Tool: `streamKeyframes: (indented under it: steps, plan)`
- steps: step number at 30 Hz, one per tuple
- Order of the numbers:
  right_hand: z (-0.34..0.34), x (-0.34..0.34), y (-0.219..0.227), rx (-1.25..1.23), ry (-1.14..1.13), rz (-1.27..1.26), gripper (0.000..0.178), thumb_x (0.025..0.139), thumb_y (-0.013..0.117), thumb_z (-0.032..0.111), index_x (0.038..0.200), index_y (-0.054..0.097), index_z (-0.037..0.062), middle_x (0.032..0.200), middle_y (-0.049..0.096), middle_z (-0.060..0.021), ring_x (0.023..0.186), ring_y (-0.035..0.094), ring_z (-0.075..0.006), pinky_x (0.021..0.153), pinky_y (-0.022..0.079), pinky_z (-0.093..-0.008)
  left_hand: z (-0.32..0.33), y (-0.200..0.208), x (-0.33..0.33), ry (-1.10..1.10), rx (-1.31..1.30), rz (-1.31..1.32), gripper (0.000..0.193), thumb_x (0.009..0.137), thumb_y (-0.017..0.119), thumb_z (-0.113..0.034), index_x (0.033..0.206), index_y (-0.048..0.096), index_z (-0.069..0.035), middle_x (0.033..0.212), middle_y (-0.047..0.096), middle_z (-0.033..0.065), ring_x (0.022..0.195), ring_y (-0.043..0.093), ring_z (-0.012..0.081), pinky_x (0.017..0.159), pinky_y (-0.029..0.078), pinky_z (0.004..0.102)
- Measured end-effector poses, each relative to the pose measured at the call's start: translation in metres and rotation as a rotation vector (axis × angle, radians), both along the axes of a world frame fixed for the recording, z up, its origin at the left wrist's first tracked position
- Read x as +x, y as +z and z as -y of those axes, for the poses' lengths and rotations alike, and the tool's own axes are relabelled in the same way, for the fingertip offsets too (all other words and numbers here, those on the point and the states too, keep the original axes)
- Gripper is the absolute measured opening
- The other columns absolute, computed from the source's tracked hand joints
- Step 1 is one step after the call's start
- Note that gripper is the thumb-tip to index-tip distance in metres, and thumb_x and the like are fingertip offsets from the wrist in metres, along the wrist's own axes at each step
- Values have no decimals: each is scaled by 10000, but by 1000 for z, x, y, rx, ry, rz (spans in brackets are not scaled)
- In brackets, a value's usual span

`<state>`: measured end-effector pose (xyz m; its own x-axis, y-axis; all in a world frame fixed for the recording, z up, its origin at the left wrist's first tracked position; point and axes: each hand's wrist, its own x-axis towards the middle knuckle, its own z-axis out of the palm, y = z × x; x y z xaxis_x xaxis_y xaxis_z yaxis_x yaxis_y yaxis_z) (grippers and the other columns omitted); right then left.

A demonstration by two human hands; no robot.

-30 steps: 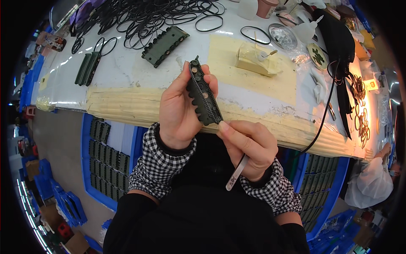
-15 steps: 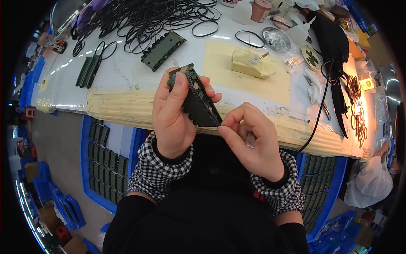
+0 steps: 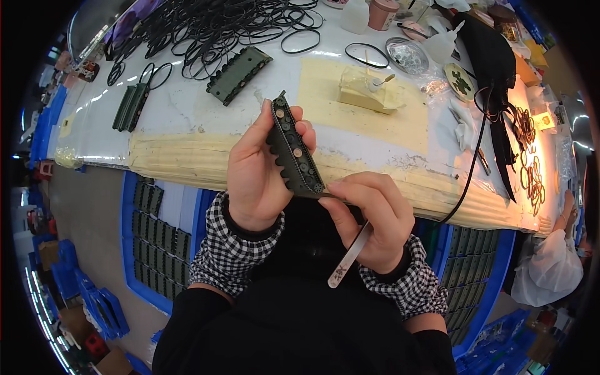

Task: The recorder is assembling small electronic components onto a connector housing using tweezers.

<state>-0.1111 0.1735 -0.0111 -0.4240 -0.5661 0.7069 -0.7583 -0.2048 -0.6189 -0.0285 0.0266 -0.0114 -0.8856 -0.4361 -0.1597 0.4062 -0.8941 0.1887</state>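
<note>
My left hand (image 3: pixel 253 172) is closed around a dark green toy tank chassis (image 3: pixel 295 153), tilted with its row of wheels turned up toward me. A thin black track band runs along the wheels. At the chassis's lower end, my right hand (image 3: pixel 375 219) has its thumb and forefinger close together by the last wheel. Flat silver tweezers (image 3: pixel 350 257) are held in that hand, their broad end sticking out below the palm; the tips are hard to make out. Beyond my hands lie another green chassis (image 3: pixel 239 76) and, further left, a third green chassis piece (image 3: pixel 131 106).
A heap of black rubber bands (image 3: pixel 212 28) covers the far left of the table. A tape-wrapped block (image 3: pixel 369 90) with a small stick stands beyond my right hand. Blue crates (image 3: pixel 128 250) of green parts sit below the table edge. A black cable (image 3: pixel 473 169) hangs at right.
My left hand has turned the chassis so its wheel side faces up. The tweezers' broad end now shows below my right palm, and that hand has shifted slightly.
</note>
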Motion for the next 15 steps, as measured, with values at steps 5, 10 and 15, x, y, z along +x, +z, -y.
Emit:
streamKeyframes:
  steps: [5, 10, 15]
  plan:
    - [-1, -1, 0, -6, -33, -137, 287, 655, 800, 88, 911, 681, 37, 784, 635, -59, 600, 616, -188, 508, 471, -280, -4, -2, 0, -34, 16, -25, 348, 989, 462, -315, 1019, 556, 19, 855, 612, 118, 814, 626, 203, 754, 551, 302]
    - [-4, -3, -2, 14, -19, -189, 284, 661, 797, 102, 914, 689, 32, 788, 642, -58, 610, 621, -186, 507, 470, -269, -6, -3, 0, -53, 12, -36, 341, 988, 465, -311, 1022, 554, 16, 859, 611, 116, 822, 627, 205, 756, 551, 302]
    - [2, -3, -3, -37, 27, 1, 273, 671, 800, 111, 895, 681, 13, 782, 643, -77, 616, 626, -207, 510, 480, -284, -5, -1, 3, -28, -12, 55, 324, 995, 449, -305, 1028, 547, 2, 871, 610, 105, 821, 625, 191, 759, 549, 304]
